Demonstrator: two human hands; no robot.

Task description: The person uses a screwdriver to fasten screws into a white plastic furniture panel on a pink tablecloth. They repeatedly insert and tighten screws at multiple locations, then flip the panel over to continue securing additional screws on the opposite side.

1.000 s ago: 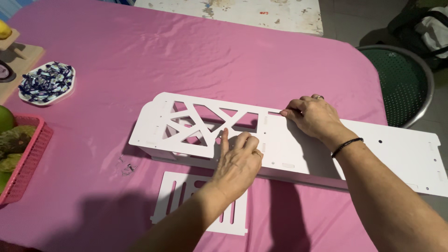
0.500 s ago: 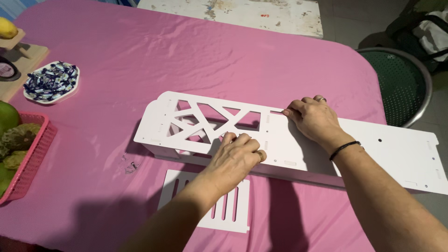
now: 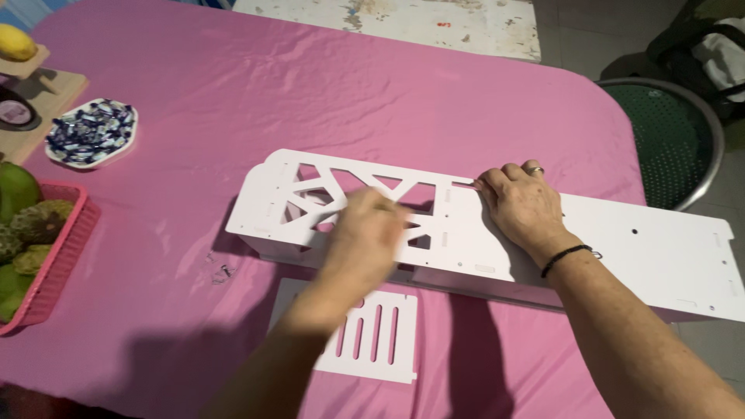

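- White panel, long and flat with triangular cut-outs at its left end, lay crosswise on the pink tablecloth; its right end reached past the table edge.
- Nearest the camera, a small white slotted panel lay flat on the cloth, just in front of the long panel and partly under the left forearm.
- Left hand was over the cut-out section of the long panel. It was blurred, so I could not tell whether the fingers were closed on anything or merely resting; contact with the panel appeared likely but was not certain.
- Right hand lay palm down on the long panel, near its middle, fingers loosely curled with the tips at the rear edge. It pressed on the board rather than clasping it. A ring showed on one finger and a dark band on the wrist.
- A few small dark bits lay on the cloth, just left of the long panel.
- At the left table edge stood a pink basket holding green fruit.
- Farther back on the left sat a blue-and-white patterned dish, beside a wooden stand bearing a yellow fruit.
- Beyond the table's right corner stood a green round chair.
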